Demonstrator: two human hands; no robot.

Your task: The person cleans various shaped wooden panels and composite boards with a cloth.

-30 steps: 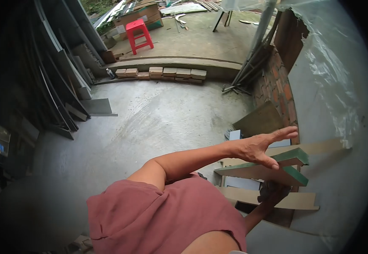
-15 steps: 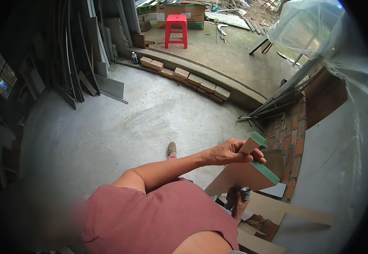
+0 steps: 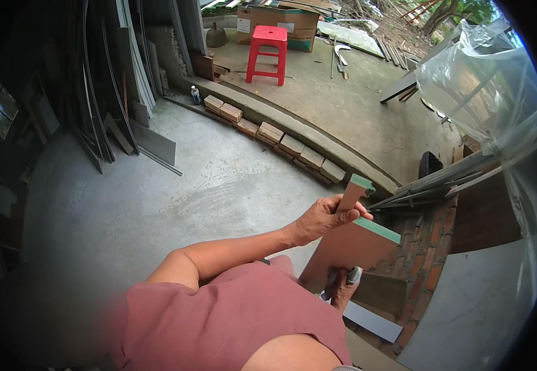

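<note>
The left arm (image 3: pixel 219 250) reaches across the front of the body, bent at the elbow, its forearm running toward the right and slightly upward in the head view. The left hand (image 3: pixel 318 221) is closed in a pinch, thumb (image 3: pixel 346 217) extended on the near side and the other fingers (image 3: pixel 365 212) curled round the far side. Below it, well apart, the right hand (image 3: pixel 343 289) points upward with its fingers bent (their tips are partly hidden). The right forearm shows only near the wrist.
</note>
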